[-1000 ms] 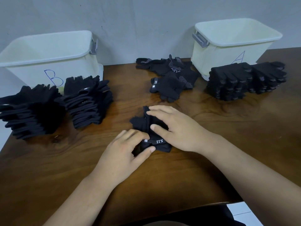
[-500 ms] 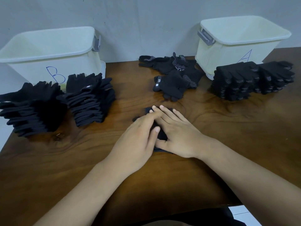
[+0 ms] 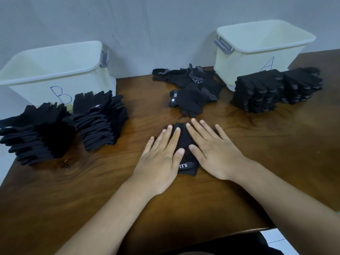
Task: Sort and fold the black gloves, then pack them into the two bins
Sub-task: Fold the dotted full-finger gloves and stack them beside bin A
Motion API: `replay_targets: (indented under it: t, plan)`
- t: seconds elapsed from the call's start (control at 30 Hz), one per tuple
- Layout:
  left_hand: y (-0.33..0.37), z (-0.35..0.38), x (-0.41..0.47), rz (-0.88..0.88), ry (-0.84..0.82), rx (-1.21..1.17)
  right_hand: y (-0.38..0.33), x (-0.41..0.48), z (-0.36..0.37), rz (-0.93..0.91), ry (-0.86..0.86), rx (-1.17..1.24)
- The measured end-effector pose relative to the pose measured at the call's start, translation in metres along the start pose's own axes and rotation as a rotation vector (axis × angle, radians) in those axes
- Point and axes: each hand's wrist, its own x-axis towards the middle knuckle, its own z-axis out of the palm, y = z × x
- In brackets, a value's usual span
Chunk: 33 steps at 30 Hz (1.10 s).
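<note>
The bench (image 3: 239,172) carries bin B (image 3: 55,70) at the far left and bin A (image 3: 257,48) at the far right. Two stacks of plain folded gloves (image 3: 103,122) sit in front of B and a dotted stack (image 3: 257,92) in front of A. A loose pile of unsorted gloves (image 3: 191,85) lies between the bins.

Nearer me, my left hand (image 3: 161,159) and right hand (image 3: 215,151) lie flat side by side, fingers straight and spread, gripping nothing, only pressing down. The folded glove (image 3: 184,142) sits between them, under the inner fingers and both thumbs, its edges hidden beneath each palm. Its long axis runs straight away from me, with the cuff and its 5.11 tab (image 3: 185,165) at the near end.

Both hands are equally close. The face I can see shows no dots, so I judge it belongs with the plain stacks on the left, and the left hand is on that side.
</note>
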Motion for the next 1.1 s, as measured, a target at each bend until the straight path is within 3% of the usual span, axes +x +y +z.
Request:
replay_targets:
  t: [0.1,0.33,0.53,0.67,0.87,0.93,1.0,1.1]
  plan:
    - [0.002,-0.001,0.002,0.004,-0.002,0.058,0.009,-0.004,-0.003,0.127,0.010,0.025]
    - [0.000,-0.002,0.002,0.021,-0.037,0.086,0.006,0.017,-0.027,0.215,0.182,0.214]
    - [-0.001,0.000,0.004,0.030,-0.030,0.102,-0.007,0.036,-0.048,0.326,0.021,0.179]
    - [0.001,0.001,0.002,0.020,0.009,0.096,-0.009,0.044,-0.055,0.337,-0.026,0.526]
    - [0.000,0.008,0.000,0.016,0.072,0.075,-0.015,0.029,-0.041,0.346,0.163,0.834]
    - [0.000,0.008,0.000,0.012,0.080,0.067,-0.021,0.019,-0.037,0.351,0.152,1.037]
    - [0.001,0.008,0.000,0.001,0.085,0.044,-0.026,0.007,-0.029,0.298,0.143,1.201]
    - [0.002,0.007,-0.002,-0.016,0.095,0.007,-0.034,-0.008,-0.017,0.166,0.210,1.232]
